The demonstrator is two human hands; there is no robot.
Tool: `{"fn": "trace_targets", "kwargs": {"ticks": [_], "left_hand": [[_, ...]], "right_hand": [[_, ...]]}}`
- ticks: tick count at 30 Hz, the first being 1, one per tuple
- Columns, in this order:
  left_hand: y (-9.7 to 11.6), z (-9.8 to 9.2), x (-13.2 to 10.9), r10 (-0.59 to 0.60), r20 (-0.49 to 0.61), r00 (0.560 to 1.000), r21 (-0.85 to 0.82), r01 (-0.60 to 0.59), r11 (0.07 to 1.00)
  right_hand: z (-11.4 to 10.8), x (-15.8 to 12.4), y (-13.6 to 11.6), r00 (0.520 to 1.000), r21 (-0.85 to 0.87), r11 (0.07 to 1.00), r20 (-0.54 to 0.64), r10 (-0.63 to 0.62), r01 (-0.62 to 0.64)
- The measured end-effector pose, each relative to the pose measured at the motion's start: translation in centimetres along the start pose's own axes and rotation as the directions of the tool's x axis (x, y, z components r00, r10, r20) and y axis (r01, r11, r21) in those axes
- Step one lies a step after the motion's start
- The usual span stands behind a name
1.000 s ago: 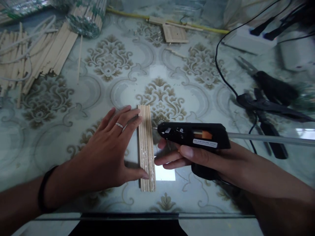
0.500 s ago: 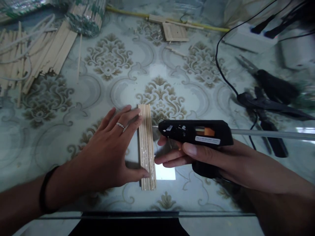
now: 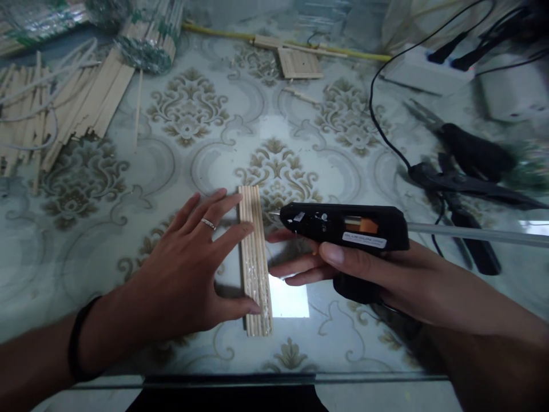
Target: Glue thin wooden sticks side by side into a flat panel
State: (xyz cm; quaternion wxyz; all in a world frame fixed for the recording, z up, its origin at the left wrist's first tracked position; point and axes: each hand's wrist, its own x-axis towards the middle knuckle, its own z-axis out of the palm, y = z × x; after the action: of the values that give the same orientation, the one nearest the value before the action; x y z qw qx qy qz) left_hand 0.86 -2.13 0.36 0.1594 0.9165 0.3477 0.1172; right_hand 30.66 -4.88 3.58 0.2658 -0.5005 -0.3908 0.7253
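A narrow strip of wooden sticks (image 3: 254,257) laid side by side is on the table, with shiny glue along its lower part. My left hand (image 3: 197,257), fingers spread, rests at its left side; the thumb and index fingertips lie on the wood. Beside the strip, my right hand (image 3: 364,266) is closed on a black glue gun (image 3: 334,226), thumb along the near side and some fingers stretched out under the nozzle. The metal nozzle points left, just off the strip's right edge near its upper part. A clear glue stick (image 3: 463,230) sticks out of the gun's back.
Loose wooden sticks (image 3: 86,103) and a plastic-wrapped bundle (image 3: 150,37) lie at the back left. A small stick panel (image 3: 300,63) sits at the back. To the right are pliers (image 3: 476,149), a white power strip (image 3: 429,71) and a black cable (image 3: 373,91).
The glue gun's nozzle has risen slightly and sits a little further up along the strip. My left index finger has shifted further onto the wood. The view has tilted slightly.
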Motion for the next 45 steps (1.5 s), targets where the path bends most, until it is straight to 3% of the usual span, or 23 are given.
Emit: {"fn": "trace_targets", "kwargs": {"ticks": [16,24,37,45], "left_hand": [[0.0,-0.2,0.0,0.007,0.003,1.0,-0.018,-0.006,1.0],[0.0,-0.1,0.0,0.01,-0.007,1.0,-0.048,-0.01,0.999],[0.0,-0.3,0.1,-0.014,0.018,1.0,-0.032,0.014,0.999],[0.1,-0.5,0.4,-0.006,0.028,1.0,-0.008,0.007,1.0]], "right_hand": [[0.0,0.3,0.6,0.999,0.031,0.999,0.006,-0.044,0.044],[-0.7,-0.2,0.6,0.999,-0.022,0.999,0.019,0.027,-0.027],[-0.1,0.2,0.5,0.997,0.014,0.997,0.004,-0.071,0.071],[-0.3,-0.1,0.1,1.0,-0.016,1.0,0.001,0.006,-0.006]]}}
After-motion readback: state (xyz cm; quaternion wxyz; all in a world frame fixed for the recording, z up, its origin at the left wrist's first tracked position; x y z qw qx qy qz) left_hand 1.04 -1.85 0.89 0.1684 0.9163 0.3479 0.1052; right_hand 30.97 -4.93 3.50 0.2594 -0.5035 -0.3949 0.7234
